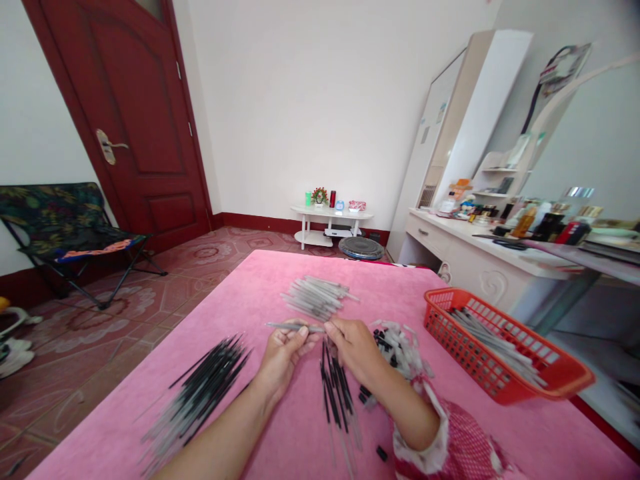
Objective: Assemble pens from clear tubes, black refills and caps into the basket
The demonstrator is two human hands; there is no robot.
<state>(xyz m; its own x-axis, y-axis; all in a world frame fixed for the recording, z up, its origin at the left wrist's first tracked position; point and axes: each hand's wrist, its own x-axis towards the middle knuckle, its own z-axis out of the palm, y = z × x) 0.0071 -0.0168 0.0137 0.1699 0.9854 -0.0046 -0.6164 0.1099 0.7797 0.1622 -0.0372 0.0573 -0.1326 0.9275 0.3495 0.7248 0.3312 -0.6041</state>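
So both hands are on the same thing here: a skinny gray tube (281, 326), held roughly level above the pink-covered counter (280, 433), just in front of a pile of pale tubes (317, 297). The left hand (285, 350) has its grip closed, thumb pressed on top and fingers underneath, with one end of the tube poking out to the left. The right hand (353, 343) has a closed grip too, thumb and fingers pinched around the right end, so that tip is hidden and I can't tell if there's some little piece in there with it. Right below the hands there's a bunch of black-and-clear rods (337, 390) fanned toward the wearer, its top end partly tucked behind the right hand. A bigger bundle of dark rods (210, 377) lies left of the left forearm. Over on the other side, a heap of small clear and black pieces (397, 347) is partly blocked by the right hand and forearm, and a lone black bit (381, 453) lies near the patterned sleeve (465, 433). Farther right there's a red plastic basket (463, 360) with more grayish tubes (500, 343) in it. Background stuff: a cluttered white vanity (450, 247), a low white stand (300, 211) by the wall and a camo folding chair (55, 223) near the door (135, 120).
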